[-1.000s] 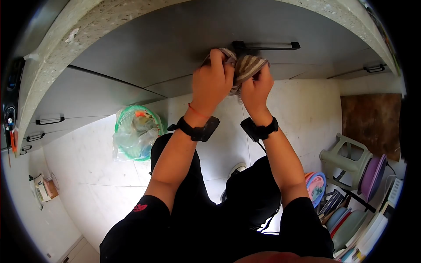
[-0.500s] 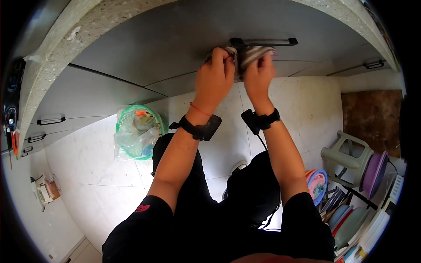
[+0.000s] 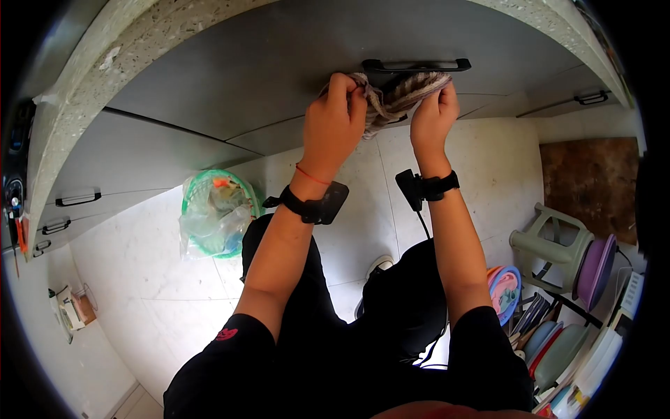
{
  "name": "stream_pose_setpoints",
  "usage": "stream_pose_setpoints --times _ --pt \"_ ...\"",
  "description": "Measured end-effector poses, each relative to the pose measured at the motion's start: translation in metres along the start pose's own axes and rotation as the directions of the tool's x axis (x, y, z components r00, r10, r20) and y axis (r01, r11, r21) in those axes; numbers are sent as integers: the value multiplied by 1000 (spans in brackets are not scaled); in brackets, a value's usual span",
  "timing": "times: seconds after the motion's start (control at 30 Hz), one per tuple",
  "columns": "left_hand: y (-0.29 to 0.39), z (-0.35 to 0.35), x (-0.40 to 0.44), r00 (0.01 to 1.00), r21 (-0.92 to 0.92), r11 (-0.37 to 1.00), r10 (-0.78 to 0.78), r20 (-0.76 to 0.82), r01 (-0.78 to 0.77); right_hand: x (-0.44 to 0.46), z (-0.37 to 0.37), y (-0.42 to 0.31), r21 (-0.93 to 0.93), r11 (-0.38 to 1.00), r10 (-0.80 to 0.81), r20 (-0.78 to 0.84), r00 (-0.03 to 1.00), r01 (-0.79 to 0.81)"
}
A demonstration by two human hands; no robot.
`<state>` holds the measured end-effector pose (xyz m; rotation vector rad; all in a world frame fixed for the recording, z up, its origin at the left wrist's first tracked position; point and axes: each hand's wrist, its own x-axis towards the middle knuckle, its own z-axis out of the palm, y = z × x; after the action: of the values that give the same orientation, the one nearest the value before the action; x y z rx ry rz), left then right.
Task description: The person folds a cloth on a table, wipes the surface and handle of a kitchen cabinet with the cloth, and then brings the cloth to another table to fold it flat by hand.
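A striped brown-and-grey cloth (image 3: 379,112) hangs in loose folds between my two hands, in front of a dark grey cabinet front (image 3: 279,70). My left hand (image 3: 336,115) is closed, pinching the cloth's left part. At the right end, my right hand (image 3: 435,120) grips a corner of it between thumb and fingers. Just above the cloth runs a black bar handle (image 3: 417,66) fixed to the cabinet. Whether the cloth touches the handle, I cannot tell. Black straps with small devices sit on both wrists.
A speckled countertop edge (image 3: 84,91) curves overhead. On the tiled floor stands a green bin (image 3: 218,209) lined with a plastic bag, left of my legs. To the right are a stool (image 3: 551,241), a purple basin (image 3: 594,272), a brown board (image 3: 590,185) and a rack of dishes (image 3: 558,349).
My right hand has moved right and slightly away from the left, drawing the cloth out wider between them. My left hand has shifted only a little left.
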<state>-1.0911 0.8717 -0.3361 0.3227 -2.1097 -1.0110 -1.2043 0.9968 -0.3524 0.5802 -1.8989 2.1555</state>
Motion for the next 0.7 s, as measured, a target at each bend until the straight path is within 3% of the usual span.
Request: stream_pose_setpoints --times 0.17,0.4,0.53,0.7 --pt "0 0 1 1000 -4 1000 -10 11 10 -1 6 6 83 996 35 -105 994 -27" --pt "-2 0 2 999 8 1000 22 27 -22 -34 24 22 -162 986 69 123 990 -49" --pt "-1 -1 4 1000 -3 1000 0 29 0 -27 17 27 -140 985 116 103 988 -102" --pt "-3 -1 3 999 -1 999 37 21 -37 -10 -4 40 -148 979 131 -88 987 -143"
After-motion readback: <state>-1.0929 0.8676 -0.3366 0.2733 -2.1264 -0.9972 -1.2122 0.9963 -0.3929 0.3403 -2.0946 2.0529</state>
